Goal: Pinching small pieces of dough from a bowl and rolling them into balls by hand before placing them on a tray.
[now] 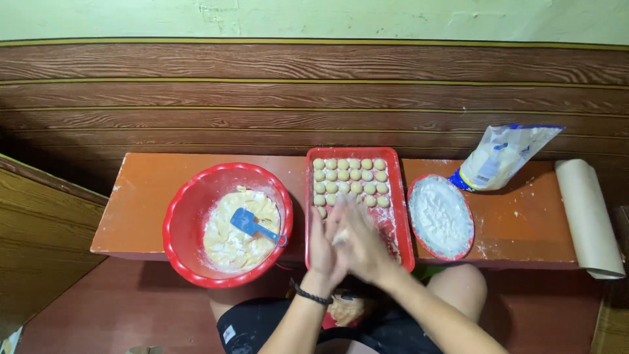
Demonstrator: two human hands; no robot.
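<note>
Dark wood-grain panelling runs across the wall ahead of me, and below it sits a low orange table (pixel 164 190) dusted with white powder.

At 9 o'clock from my hands stands a red bowl (pixel 190 216) with pale yellow dough (pixel 229 246) heaped in it and a blue spatula (pixel 252 225) lying on top, its handle pointing toward 4 o'clock. Straight ahead at 12 o'clock is a red rectangular tray (pixel 401 216), floured, with small round dough balls (pixel 350 176) set in neat rows across its far half. Just beside the tray at 2 o'clock lies a red-rimmed plate (pixel 419 239) covered in white flour (pixel 440 215). Farther out, also near 2 o'clock, a white and blue bag (pixel 501 157) leans against the wall, and at 3 o'clock a roll of brown paper (pixel 590 216) lies along the table's end.

My left hand (pixel 324 246) and right hand (pixel 363 246) are pressed palm to palm over the near end of the tray, fingers stretched toward 12 o'clock, with a small piece of dough (pixel 341 237) caught between them; most of it is hidden by my palms. A dark band (pixel 311 296) circles my left wrist, and both forearms angle in from 6 o'clock over my lap.
</note>
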